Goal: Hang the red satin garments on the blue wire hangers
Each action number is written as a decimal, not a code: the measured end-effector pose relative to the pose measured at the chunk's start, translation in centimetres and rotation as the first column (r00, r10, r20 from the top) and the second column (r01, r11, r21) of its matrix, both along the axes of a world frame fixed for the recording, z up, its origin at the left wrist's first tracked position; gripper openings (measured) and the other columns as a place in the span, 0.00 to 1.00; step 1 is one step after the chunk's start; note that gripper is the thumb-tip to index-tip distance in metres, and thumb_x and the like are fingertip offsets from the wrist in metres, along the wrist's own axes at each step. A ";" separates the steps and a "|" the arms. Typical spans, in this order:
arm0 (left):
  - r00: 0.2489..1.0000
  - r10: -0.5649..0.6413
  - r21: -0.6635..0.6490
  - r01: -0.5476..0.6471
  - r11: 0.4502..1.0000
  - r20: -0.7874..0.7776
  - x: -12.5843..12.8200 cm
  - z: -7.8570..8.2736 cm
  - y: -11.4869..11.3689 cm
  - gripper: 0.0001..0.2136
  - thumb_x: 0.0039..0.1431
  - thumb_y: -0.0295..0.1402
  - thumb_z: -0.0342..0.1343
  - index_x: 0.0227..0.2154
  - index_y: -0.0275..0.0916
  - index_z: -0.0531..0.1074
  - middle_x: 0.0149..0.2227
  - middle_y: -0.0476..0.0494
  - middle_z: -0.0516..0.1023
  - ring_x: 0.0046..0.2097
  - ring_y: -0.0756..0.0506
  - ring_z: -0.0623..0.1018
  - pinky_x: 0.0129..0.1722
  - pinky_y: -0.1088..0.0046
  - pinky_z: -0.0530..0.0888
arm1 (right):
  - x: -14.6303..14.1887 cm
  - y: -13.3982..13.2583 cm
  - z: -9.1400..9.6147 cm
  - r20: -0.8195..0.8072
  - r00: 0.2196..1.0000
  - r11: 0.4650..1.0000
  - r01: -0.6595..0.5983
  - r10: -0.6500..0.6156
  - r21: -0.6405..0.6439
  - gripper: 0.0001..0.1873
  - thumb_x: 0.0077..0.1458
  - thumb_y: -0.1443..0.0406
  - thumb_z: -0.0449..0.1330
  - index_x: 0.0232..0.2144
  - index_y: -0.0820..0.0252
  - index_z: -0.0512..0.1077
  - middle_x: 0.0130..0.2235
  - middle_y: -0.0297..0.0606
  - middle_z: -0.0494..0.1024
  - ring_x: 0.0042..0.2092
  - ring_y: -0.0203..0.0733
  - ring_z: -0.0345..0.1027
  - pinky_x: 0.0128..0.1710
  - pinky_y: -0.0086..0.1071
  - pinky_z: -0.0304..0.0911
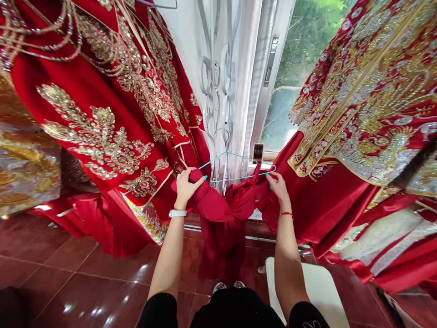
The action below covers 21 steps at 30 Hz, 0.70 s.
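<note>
A dark red dress (218,207) with a gathered bodice hangs in front of me on a light blue hanger (213,161). My left hand (185,186) grips the dress's left shoulder part, thumb on top, over that end of the hanger. At the other end, my right hand (279,187) is closed with its fingertips on the red fabric beside the hanger's tip. Whether those fingertips also touch the hanger, I cannot tell. The skirt falls toward the floor between my arms. Above the hanger's right side shows a small dark, blurred tag (258,152).
Red garments with gold embroidery (99,141) hang at the left, and a heavily beaded red-and-gold garment (372,91) hangs at the right. White scrollwork bars (226,68) and a window (285,105) stand behind. A white stool (321,287) is by my right arm, on the red tiled floor (85,278).
</note>
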<state>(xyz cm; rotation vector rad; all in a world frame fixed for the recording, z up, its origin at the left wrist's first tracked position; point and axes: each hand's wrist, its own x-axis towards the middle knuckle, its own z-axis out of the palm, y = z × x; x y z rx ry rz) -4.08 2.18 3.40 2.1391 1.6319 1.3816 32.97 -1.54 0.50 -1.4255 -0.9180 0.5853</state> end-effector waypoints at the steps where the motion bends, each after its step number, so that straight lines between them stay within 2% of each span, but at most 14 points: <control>1: 1.000 0.006 0.005 -0.006 1.000 0.005 0.1 -0.1 0.1 0.16 0.54 0.46 0.62 0.41 0.44 0.72 0.42 0.43 0.81 0.45 0.37 0.78 0.52 0.58 0.67 | 0.2 0.1 -0.1 0.043 0.996 0.997 -0.078 0.078 -0.018 0.24 0.43 0.48 0.64 0.38 0.59 0.72 0.24 0.29 0.68 0.27 0.37 0.59 0.28 0.31 0.56; 5: 0.999 0.034 0.023 -0.034 0.999 0.011 0.2 -0.1 0.3 0.15 0.53 0.47 0.63 0.39 0.44 0.72 0.41 0.44 0.81 0.46 0.37 0.77 0.52 0.58 0.67 | 1.3 0.6 0.7 0.247 0.960 0.991 -0.129 0.135 -0.041 0.19 0.44 0.52 0.62 0.32 0.61 0.76 0.20 0.29 0.67 0.26 0.37 0.58 0.29 0.32 0.54; 8: 0.999 0.037 0.019 -0.037 0.999 -0.001 0.2 -0.1 0.0 0.15 0.53 0.47 0.62 0.39 0.44 0.72 0.41 0.44 0.80 0.46 0.37 0.77 0.52 0.58 0.67 | 2.9 0.8 1.4 0.264 0.951 0.986 -0.139 0.159 -0.090 0.21 0.44 0.55 0.59 0.36 0.63 0.80 0.18 0.27 0.65 0.24 0.36 0.57 0.28 0.32 0.54; 10: 0.999 0.047 0.019 -0.047 0.999 -0.011 0.2 0.0 -0.2 0.15 0.53 0.47 0.62 0.38 0.44 0.72 0.40 0.44 0.80 0.45 0.37 0.77 0.52 0.59 0.67 | 3.7 1.0 1.8 0.251 0.965 0.996 -0.054 0.072 -0.077 0.23 0.45 0.55 0.57 0.38 0.65 0.81 0.18 0.29 0.68 0.24 0.37 0.58 0.29 0.32 0.56; 13: 0.998 0.063 0.013 -0.063 0.998 -0.019 0.4 0.1 -0.6 0.15 0.53 0.47 0.63 0.38 0.44 0.72 0.40 0.44 0.80 0.45 0.38 0.77 0.51 0.60 0.67 | 4.1 1.5 2.7 0.290 0.954 0.996 0.088 -0.077 -0.024 0.22 0.48 0.56 0.55 0.34 0.66 0.81 0.21 0.34 0.73 0.26 0.40 0.63 0.31 0.34 0.60; 17: 0.998 0.056 -0.002 -0.056 0.998 -0.018 0.7 0.1 -1.0 0.14 0.54 0.47 0.63 0.38 0.45 0.73 0.40 0.43 0.81 0.45 0.37 0.77 0.51 0.59 0.68 | 3.4 2.3 5.1 0.435 0.888 0.989 0.135 -0.150 0.064 0.19 0.50 0.60 0.53 0.31 0.66 0.81 0.25 0.40 0.78 0.29 0.43 0.68 0.35 0.35 0.61; 21: 0.998 0.057 0.002 -0.057 0.998 -0.018 1.0 -0.1 -1.2 0.14 0.54 0.46 0.64 0.38 0.45 0.73 0.40 0.43 0.81 0.46 0.37 0.77 0.53 0.59 0.69 | 1.8 2.2 7.7 0.641 0.760 0.994 0.068 -0.106 0.084 0.17 0.53 0.63 0.53 0.33 0.63 0.82 0.25 0.40 0.78 0.29 0.43 0.67 0.35 0.35 0.60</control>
